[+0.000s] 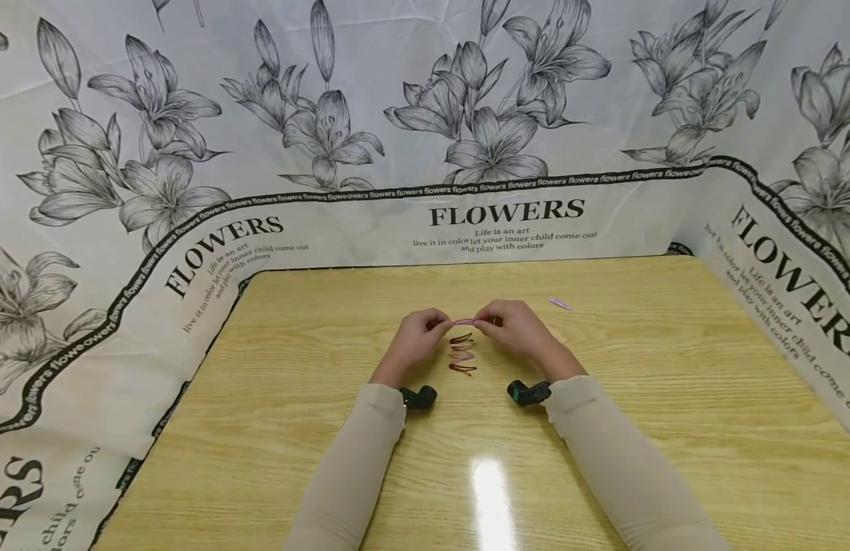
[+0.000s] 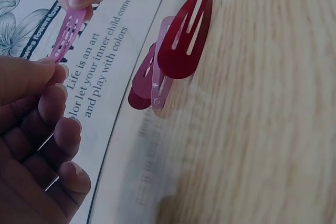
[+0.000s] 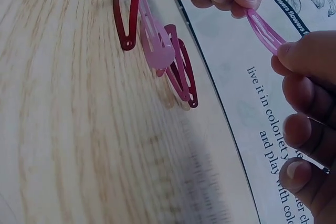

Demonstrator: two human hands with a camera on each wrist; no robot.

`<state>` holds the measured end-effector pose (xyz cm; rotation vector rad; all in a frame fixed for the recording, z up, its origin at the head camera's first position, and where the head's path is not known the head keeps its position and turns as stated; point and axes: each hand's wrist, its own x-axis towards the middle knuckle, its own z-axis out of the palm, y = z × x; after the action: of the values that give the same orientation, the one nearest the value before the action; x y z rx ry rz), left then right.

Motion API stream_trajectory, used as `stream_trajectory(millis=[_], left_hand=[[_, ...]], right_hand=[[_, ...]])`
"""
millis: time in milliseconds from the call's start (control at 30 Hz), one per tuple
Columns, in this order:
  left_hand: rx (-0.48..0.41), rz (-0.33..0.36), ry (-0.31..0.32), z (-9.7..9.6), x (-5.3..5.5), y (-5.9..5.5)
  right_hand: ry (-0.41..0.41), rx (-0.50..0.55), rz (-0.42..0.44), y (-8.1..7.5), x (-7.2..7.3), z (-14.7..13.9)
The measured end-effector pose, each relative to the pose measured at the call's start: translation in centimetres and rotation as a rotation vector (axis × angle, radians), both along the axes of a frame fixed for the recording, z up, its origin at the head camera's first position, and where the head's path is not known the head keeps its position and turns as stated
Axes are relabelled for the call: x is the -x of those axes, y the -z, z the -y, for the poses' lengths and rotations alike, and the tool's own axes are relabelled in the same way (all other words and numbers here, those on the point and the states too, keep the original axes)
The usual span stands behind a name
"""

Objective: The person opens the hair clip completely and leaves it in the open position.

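A pink snap hair clip (image 1: 464,322) is stretched between the two hands above the table. My left hand (image 1: 419,337) pinches one end between thumb and forefinger. At the clip's other end, my right hand (image 1: 514,327) has the same kind of pinch. In the left wrist view the slotted clip (image 2: 68,34) appears slightly bowed. Just below the hands, several open snap clips stand in a row on the table, among them a dark red clip (image 2: 176,64) and a light pink clip (image 3: 158,55). They overlap one another in both wrist views.
A separate pink clip (image 1: 560,304) lies on the wooden table (image 1: 273,428), beyond the right hand. White flower-printed cloth (image 1: 356,229) borders the table at the back and sides. A black camera (image 1: 419,397) sits on the left wrist, another camera (image 1: 528,392) on the right.
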<state>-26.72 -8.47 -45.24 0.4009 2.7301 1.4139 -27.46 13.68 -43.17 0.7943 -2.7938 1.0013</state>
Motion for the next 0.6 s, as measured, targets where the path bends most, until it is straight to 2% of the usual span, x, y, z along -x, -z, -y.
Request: stream_trajectory(millis=[267, 600], left_hand=[[-0.046, -0.030, 0.043, 0.38, -0.39, 0.12], [-0.114, -0.019, 0.100, 0.72, -0.59, -0.34]], right_hand=[[-0.019, 0.028, 0.029, -0.13, -0.44, 0.00], [-0.074, 0.100, 0.045, -0.07, -0.62, -0.27]])
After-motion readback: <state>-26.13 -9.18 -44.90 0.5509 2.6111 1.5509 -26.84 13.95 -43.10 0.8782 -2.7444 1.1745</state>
